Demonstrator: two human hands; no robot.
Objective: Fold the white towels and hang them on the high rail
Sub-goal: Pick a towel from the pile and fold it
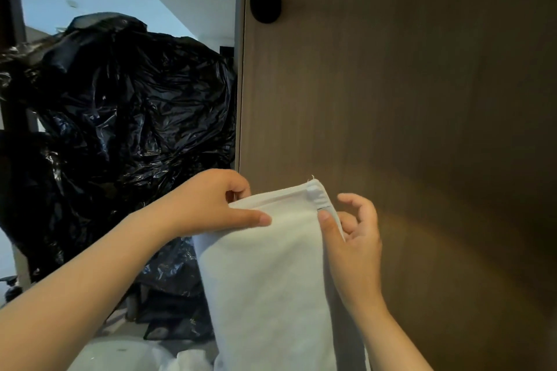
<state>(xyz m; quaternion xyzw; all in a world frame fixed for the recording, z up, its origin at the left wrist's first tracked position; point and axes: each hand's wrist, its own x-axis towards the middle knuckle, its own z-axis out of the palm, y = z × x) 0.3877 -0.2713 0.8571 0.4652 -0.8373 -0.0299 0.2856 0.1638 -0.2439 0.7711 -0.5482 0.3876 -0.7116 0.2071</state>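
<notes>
Two bare hands hold one white towel [271,280] up in front of a brown wood-grain panel [422,99]. The towel hangs lengthwise as a folded strip. Its hemmed top edge slants up towards the right, and its lower end runs out of the bottom of the view.

The left grip [217,205] is closed on the towel's upper left corner. The thumb lies flat along the front of the cloth and points right, and the fingers are curled behind the top edge.

The right grip [352,238] pinches the towel's right edge just below the hemmed corner. The thumb presses on the front and a finger sits behind the cloth, while the remaining fingers curl loosely in the air beside it. Both forearms reach up from the lower corners of the view.

High on the panel, near its left edge, sits a round black mount [265,6], and a black bar rises from it out of the top of the view. It is well above the towel and apart from it.

Left of the panel, a large crumpled black plastic bag [120,114] fills the middle of the scene. Below it, at the bottom edge, lies some pale white material [135,355], too blurred to tell what it is.
</notes>
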